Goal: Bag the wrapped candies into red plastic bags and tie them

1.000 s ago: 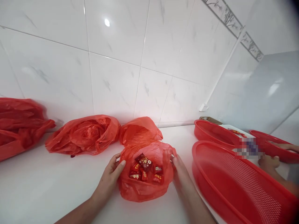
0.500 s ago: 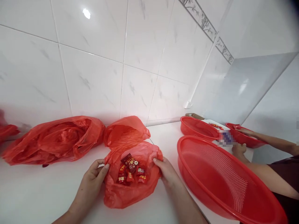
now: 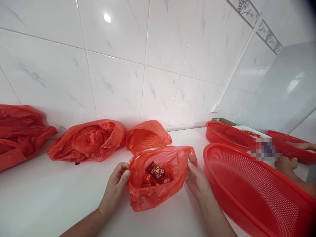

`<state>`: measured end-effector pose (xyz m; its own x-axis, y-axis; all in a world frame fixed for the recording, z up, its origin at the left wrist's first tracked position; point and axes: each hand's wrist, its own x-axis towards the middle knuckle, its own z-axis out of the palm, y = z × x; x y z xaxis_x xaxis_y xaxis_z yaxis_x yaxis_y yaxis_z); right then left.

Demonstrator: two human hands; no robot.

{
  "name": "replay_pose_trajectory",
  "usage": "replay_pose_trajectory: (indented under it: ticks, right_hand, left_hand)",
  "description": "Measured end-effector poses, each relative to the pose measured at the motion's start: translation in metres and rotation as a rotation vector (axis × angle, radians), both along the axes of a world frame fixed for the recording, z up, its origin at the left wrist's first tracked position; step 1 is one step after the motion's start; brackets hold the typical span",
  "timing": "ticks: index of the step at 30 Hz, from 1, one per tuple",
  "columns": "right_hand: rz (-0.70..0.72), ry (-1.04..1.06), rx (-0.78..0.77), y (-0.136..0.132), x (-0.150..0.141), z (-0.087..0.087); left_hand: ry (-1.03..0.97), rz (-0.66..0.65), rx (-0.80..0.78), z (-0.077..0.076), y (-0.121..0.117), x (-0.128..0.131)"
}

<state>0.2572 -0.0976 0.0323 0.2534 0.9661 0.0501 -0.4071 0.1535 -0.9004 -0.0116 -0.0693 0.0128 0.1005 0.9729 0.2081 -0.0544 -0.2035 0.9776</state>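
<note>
In front of me a thin red plastic bag [image 3: 150,199] stands on the white table with its mouth spread wide. My left hand [image 3: 118,181] pinches the bag's left edge between thumb and fingers. At the opposite edge, my right hand [image 3: 197,179] is closed on the plastic, thumb on the near side and the fingers partly hidden. Several small wrapped sweets lie inside, among them a dark red packet [image 3: 156,170] with gold lettering and a bright red one [image 3: 147,178]. Just behind it rests another red plastic bag [image 3: 148,134], its mouth open.
A large red plastic basket [image 3: 243,197] stands close at my right, with a smaller red basket [image 3: 225,133] behind. Further red bags [image 3: 91,141] lie along the tiled wall to the left. At far right, another person's hand [image 3: 287,166] is near a third red basket [image 3: 278,135].
My view has turned left, so everything sits farther right. Both hands have drawn the bag's mouth wider and lifted its edges a little; its near rim now hides some sweets.
</note>
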Motion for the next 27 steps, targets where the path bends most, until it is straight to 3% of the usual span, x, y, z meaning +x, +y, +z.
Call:
replay_pose_trajectory:
  ticks: [7, 14, 21, 27]
  right_hand:
    - [0.059, 0.094, 0.009, 0.002, -0.003, -0.001]
    - [-0.094, 0.223, -0.038, 0.011, 0.011, -0.013]
    - [-0.052, 0.225, -0.011, 0.014, 0.016, -0.019]
    - [0.008, 0.38, 0.031, 0.011, 0.018, -0.012]
  left_hand:
    - [0.043, -0.027, 0.003, -0.006, 0.001, 0.007]
    - [-0.087, 0.058, -0.053, 0.0, 0.01, -0.001]
    - [-0.061, 0.146, -0.053, 0.005, 0.012, -0.011]
    - [-0.083, 0.184, -0.068, 0.011, 0.01, -0.011]
